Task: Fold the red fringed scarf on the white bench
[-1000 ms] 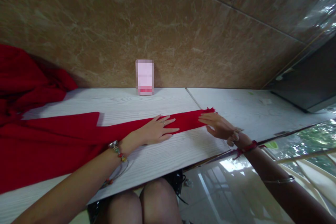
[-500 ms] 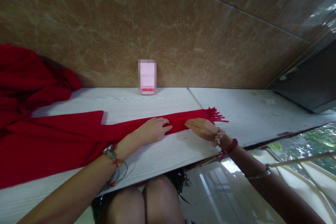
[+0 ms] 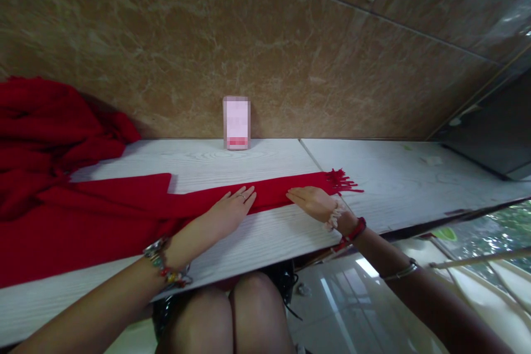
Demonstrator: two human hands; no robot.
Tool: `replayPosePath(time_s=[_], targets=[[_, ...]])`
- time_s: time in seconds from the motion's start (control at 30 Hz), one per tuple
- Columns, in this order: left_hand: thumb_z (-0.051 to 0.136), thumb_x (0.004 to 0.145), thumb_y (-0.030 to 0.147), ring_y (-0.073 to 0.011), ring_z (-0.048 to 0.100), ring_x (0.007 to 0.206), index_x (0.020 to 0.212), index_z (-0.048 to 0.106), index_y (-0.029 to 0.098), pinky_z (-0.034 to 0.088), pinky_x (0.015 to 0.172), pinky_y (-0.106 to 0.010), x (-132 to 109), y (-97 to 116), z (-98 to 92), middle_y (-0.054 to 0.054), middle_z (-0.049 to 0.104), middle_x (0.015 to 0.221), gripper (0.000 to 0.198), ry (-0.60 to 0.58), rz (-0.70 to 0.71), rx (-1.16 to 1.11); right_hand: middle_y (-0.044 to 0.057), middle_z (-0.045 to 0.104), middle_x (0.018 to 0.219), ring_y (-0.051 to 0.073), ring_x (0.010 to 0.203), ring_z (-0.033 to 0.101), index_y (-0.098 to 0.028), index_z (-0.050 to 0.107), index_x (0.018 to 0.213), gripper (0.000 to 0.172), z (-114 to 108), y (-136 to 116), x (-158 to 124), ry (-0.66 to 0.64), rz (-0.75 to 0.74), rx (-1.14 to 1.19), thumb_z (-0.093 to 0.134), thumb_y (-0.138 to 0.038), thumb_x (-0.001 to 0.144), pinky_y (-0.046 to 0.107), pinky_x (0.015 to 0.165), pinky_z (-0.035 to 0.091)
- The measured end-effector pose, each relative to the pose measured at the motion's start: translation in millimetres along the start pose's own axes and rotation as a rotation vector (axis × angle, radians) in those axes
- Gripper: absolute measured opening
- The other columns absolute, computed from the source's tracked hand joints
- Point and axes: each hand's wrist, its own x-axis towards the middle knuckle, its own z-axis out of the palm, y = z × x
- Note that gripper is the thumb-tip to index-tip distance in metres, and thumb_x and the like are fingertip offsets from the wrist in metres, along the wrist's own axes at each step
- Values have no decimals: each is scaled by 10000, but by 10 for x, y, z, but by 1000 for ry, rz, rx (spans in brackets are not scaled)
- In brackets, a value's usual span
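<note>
A long red scarf (image 3: 271,193) lies along the white wood-grain counter (image 3: 265,232), folded into a narrow strip towards its fringed end on the right. My left hand (image 3: 232,209) rests flat on the strip near its middle, fingers stretched out and a ring on one of them. Closer to the fringe (image 3: 342,181), my right hand (image 3: 313,202) lies over the strip's near edge with its fingers straight and side by side. To the left the scarf widens into a broad spread of cloth (image 3: 78,232).
A heap of bunched red cloth (image 3: 50,127) lies at the far left against the brown marbled wall (image 3: 166,55). A pinkish, blurred-out upright rectangle (image 3: 237,121) leans on that wall. A dark panel (image 3: 489,127) stands at the counter's right end. My knees (image 3: 232,310) are below the front edge.
My left hand has slid left along the scarf strip and its fingers have straightened. My right hand has shifted slightly left. The view has moved a little.
</note>
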Motion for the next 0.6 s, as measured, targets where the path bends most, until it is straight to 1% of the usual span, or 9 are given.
replayPosePath(time_s=[0.17,0.27,0.33,0.4,0.5,0.6], targets=[[242,755,-41,-228,218,1291,1324,324,144,298,992,-428,-193,-47,9,-130,281,1394,604,-15,-60,-23,119,643,1047,189,976,594,-125,605,1059,329,29,34,-116,76,71,133,357,-78,848,315,806,516],[243,746,-52,-235,199,1294,1330,312,163,291,993,-441,-275,-20,8,-123,262,1403,626,-63,-73,-58,104,637,1062,183,1005,578,-148,616,1047,328,83,38,-183,63,54,221,366,-90,842,321,836,503],[248,741,-58,-234,184,1297,1336,297,164,292,993,-431,-293,-9,5,-124,242,1411,637,-87,-59,-77,96,635,1067,180,1017,570,-157,624,1032,325,117,40,-203,55,59,254,374,-93,835,322,845,499],[260,739,-60,-237,160,1303,1341,286,183,274,1001,-437,-292,-10,-1,-117,217,1422,650,-88,-51,-87,82,631,1077,170,1013,572,-171,626,1029,325,140,47,-205,54,99,272,380,-98,831,310,850,497],[267,734,-65,-259,133,1307,1344,270,258,244,993,-509,-288,-8,-14,-81,192,1435,689,-95,-47,-106,58,632,1081,155,1003,577,-194,626,1030,334,155,62,-198,46,147,282,378,-100,828,286,844,501],[283,714,-74,-275,107,1311,1352,234,293,229,974,-563,-301,14,-41,-60,174,1442,738,-170,-51,-144,75,620,1101,163,1040,554,-169,614,1055,343,151,74,-212,23,91,273,363,-90,834,306,867,486]])
